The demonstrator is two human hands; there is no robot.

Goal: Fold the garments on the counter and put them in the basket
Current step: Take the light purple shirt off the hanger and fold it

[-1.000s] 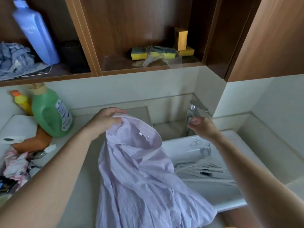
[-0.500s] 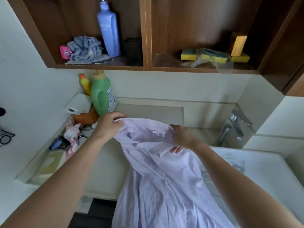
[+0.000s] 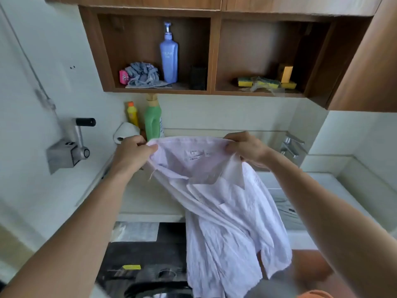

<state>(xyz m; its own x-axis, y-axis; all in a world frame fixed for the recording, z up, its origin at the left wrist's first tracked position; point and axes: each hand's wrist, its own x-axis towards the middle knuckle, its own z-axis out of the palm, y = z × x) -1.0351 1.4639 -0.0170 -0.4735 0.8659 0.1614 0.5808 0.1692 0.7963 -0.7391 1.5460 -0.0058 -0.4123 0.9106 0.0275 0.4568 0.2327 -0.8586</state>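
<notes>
Holding the pale lilac shirt (image 3: 225, 211) up by its neck edge is now a two-handed job. The left hand (image 3: 134, 154) pinches one end of that edge, fingers curled round the fabric, and the right hand (image 3: 247, 148) grips the other end the same way. A second ago only the left hand had the shirt, while the right was over by the tap (image 3: 293, 146). Half a second ago the right hand had just reached the collar. Since then the neck edge has been pulled out nearly straight between the two hands, with the inner labels facing the camera.

The shirt is off the surface (image 3: 146, 201) altogether. It hangs in the air in front of the surface's front edge and partly over the sink (image 3: 322, 186), its hem well below the level of the surface. The body is creased and bunched toward the right, not yet hanging flat.

I judge this to be the start of the fold for this garment: it is being opened and squared up, and no fold is made yet. It likely needs a shake, or laying flat on the surface, before the sides can be brought in. An orange shape at the bottom right corner may be the basket, but too little of it shows to be sure.
</notes>
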